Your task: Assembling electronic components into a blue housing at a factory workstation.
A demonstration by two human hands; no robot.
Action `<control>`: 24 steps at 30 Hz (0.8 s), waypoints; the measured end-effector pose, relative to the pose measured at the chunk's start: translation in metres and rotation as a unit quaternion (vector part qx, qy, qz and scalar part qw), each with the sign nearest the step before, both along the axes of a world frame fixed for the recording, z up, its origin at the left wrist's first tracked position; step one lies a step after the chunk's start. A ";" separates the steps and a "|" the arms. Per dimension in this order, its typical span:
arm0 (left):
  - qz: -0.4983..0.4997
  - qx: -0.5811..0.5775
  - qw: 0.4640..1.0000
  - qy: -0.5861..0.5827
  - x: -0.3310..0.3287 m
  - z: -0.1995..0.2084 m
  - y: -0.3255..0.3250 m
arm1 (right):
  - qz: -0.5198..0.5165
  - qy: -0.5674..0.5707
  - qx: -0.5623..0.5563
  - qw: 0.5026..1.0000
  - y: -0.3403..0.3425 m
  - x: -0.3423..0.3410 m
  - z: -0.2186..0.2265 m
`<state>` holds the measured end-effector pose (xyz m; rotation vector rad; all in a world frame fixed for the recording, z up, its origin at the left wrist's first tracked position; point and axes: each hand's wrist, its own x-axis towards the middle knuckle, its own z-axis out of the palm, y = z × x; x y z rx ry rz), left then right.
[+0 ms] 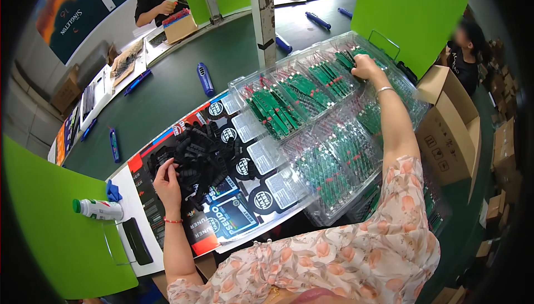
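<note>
My left hand (pixel 167 179) rests at the near left edge of a heap of small black plastic parts (pixel 203 151). Its fingers are drawn together, and whatever lies between the fingertips is hard to make out. My right arm stretches far forward to a clear plastic tray (pixel 240 84) filled with rows of green circuit boards (pixel 272 109) with thin red wires. At the tray's far end, my right hand (pixel 365 67) has its fingers closed at the edge of a circuit board (pixel 346 59). A second group of boards (pixel 320 173) fills the tray's nearer compartments.
A printed sheet (pixel 231 215) lies beneath the black parts. Blue handheld tools (pixel 204 79) are scattered over the green table (pixel 172 87). An open cardboard box (pixel 450 131) stands right. Green partitions (pixel 50 220) flank the table, with a white bottle (pixel 100 209) at left. Another person (pixel 158 6) works opposite.
</note>
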<state>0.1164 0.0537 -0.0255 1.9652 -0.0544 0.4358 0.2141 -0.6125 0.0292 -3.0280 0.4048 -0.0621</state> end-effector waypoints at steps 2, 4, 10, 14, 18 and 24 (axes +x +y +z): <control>0.002 0.006 1.000 0.003 -0.001 0.001 -0.003 | 0.023 -0.029 -0.021 0.999 -0.004 0.001 -0.004; 0.012 0.013 1.000 -0.004 -0.002 0.000 -0.002 | 0.064 -0.059 -0.037 0.995 0.001 -0.002 0.002; 0.029 0.028 0.999 -0.015 -0.001 -0.002 -0.002 | -0.021 -0.091 0.107 0.990 -0.042 -0.010 0.020; 0.022 0.023 0.999 -0.017 0.002 -0.003 -0.008 | -0.064 -0.198 0.005 0.978 -0.089 -0.011 0.000; 0.024 0.032 0.999 -0.022 0.001 -0.002 -0.008 | -0.044 -0.129 -0.031 0.990 -0.091 -0.006 -0.016; 0.030 0.027 0.999 -0.020 0.000 -0.002 -0.006 | -0.088 -0.023 0.032 0.995 -0.078 0.001 0.003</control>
